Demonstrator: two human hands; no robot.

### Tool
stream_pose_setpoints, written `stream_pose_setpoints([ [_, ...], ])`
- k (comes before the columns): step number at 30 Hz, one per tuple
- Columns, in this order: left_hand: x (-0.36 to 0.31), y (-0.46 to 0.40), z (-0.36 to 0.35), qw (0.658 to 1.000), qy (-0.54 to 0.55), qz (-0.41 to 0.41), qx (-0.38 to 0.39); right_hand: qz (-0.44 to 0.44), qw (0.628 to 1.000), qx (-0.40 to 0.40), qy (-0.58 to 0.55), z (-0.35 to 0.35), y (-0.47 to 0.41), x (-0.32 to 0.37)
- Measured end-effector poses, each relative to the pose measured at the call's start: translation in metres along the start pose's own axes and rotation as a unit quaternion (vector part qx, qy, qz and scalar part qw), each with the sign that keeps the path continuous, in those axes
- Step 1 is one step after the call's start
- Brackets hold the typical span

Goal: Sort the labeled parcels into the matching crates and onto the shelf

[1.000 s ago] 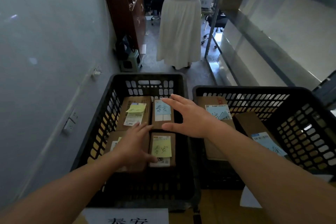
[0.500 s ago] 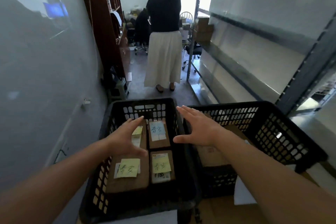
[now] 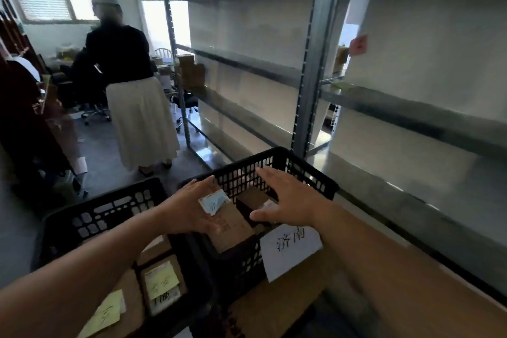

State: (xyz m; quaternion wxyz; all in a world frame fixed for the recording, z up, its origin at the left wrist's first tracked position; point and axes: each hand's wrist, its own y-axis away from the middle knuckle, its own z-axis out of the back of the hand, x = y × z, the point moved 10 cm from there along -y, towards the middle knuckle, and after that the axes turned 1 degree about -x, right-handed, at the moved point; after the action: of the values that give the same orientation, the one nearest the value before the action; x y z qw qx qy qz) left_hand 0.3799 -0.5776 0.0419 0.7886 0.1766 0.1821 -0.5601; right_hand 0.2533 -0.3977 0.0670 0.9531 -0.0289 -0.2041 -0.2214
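Over the right crate: both hands hover, palms down, forearms reaching in from the lower edge.
Crates: right crate (image 3: 310,173) and left crate (image 3: 90,214) — black plastic, rectangular, walls pierced in a lattice of slots.
Parcels: brown cardboard parcel (image 3: 233,225) with a pale blue label lies in the right crate; yellow-noted parcel (image 3: 162,282) lies in the left crate.
Paper sign (image 3: 290,250): white sheet, handwritten characters, on the right crate's near wall.
Shelf (image 3: 411,110): grey metal, smooth boards, perforated uprights.
Hidden: parcels partly covered by hands; label writing blurred.
Left hand (image 3: 189,208): fingers straight, spread — contact with the parcel unclear.
Right hand (image 3: 290,197): fingers extended, holding nothing.
Background: a person (image 3: 131,85) standing, back turned.
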Motion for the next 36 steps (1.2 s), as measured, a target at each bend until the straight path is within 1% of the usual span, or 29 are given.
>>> stream_pose_setpoints([
  [5,-0.085,-0.036,-0.032,0.996,-0.024,-0.069,0.051,-0.074,0.997,-0.036,-0.005,0.035,0.064,-0.065],
  [12,-0.216,-0.073,-0.083,0.987,-0.046,-0.133,0.082,-0.157,0.983,-0.091,0.012,0.084,0.173,-0.152],
  [15,-0.282,-0.08,-0.111,0.98,-0.034,-0.172,0.091,-0.188,0.976,-0.106,0.02,0.103,0.227,-0.193],
  [18,-0.355,-0.082,-0.146,0.971,-0.009,-0.214,0.109,-0.222,0.967,-0.122,0.027,0.119,0.285,-0.235],
  [23,-0.473,-0.081,-0.215,0.951,-0.009,-0.276,0.141,-0.274,0.951,-0.143,0.024,0.136,0.381,-0.302],
  [25,-0.511,-0.078,-0.237,0.944,0.007,-0.296,0.148,-0.287,0.947,-0.145,0.026,0.141,0.41,-0.32],
  [28,-0.581,-0.075,-0.286,0.926,0.014,-0.333,0.177,-0.321,0.934,-0.15,0.037,0.153,0.475,-0.358],
  [32,-0.648,-0.072,-0.344,0.91,-0.001,-0.365,0.197,-0.379,0.911,-0.158,0.042,0.157,0.556,-0.399],
  [36,-0.704,-0.067,-0.399,0.886,-0.015,-0.394,0.244,-0.427,0.889,-0.166,0.017,0.152,0.627,-0.431],
])
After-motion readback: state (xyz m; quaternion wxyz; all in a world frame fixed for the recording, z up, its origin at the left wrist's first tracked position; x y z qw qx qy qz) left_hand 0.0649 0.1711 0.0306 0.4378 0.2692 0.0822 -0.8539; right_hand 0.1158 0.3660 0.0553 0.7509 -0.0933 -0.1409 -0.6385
